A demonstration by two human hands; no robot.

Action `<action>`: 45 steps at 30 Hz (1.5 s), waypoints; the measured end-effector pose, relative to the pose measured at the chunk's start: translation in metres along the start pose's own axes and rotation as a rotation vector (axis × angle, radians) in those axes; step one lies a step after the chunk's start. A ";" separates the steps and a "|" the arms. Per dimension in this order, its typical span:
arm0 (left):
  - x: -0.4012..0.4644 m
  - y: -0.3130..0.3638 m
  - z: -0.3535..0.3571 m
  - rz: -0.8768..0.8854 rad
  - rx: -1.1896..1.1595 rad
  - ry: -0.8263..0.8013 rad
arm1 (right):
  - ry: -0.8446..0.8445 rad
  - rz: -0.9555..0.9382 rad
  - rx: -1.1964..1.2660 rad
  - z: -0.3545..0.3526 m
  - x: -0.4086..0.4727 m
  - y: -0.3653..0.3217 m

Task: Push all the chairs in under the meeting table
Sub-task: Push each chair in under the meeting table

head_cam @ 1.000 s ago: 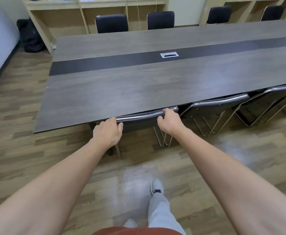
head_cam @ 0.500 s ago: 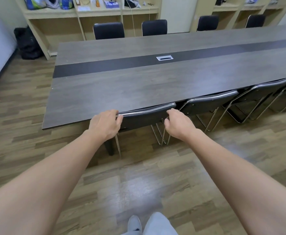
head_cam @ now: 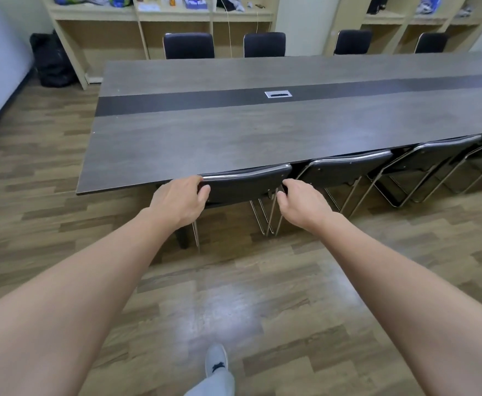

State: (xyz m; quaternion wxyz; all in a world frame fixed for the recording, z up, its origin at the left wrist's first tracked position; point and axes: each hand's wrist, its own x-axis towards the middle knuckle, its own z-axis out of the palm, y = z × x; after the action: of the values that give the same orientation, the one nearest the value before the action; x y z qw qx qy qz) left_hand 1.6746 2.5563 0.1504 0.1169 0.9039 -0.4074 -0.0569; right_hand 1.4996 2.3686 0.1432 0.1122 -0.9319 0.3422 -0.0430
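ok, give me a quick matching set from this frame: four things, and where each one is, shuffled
Things:
1. left hand
2. right hand
3. black bag
4. cable port

Places:
A. in the table's dark centre strip
B. at the right end of the nearest chair's backrest
C. on the floor beside the shelves
D. at the left end of that backrest

Pairs: 1-D, 2-B, 3-C, 4-A

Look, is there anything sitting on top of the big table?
No, the table top shows only bare wood and its built-in cable slots, nothing resting on it.
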 end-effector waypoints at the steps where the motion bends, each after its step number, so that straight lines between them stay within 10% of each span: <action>1: -0.007 0.001 0.003 0.002 0.000 0.000 | -0.009 -0.003 0.001 0.002 -0.006 0.001; 21: -0.064 -0.024 0.006 -0.012 -0.016 -0.015 | -0.065 -0.013 0.010 0.028 -0.051 -0.049; 45: -0.040 -0.251 -0.035 0.050 0.024 -0.122 | -0.109 0.125 0.055 0.106 -0.017 -0.252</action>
State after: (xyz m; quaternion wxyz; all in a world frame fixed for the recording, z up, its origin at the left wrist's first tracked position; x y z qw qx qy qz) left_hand 1.8366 2.7529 0.1199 0.0825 0.8897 -0.4369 -0.1038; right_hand 1.6621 2.5853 0.1007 0.1586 -0.9063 0.3917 0.0057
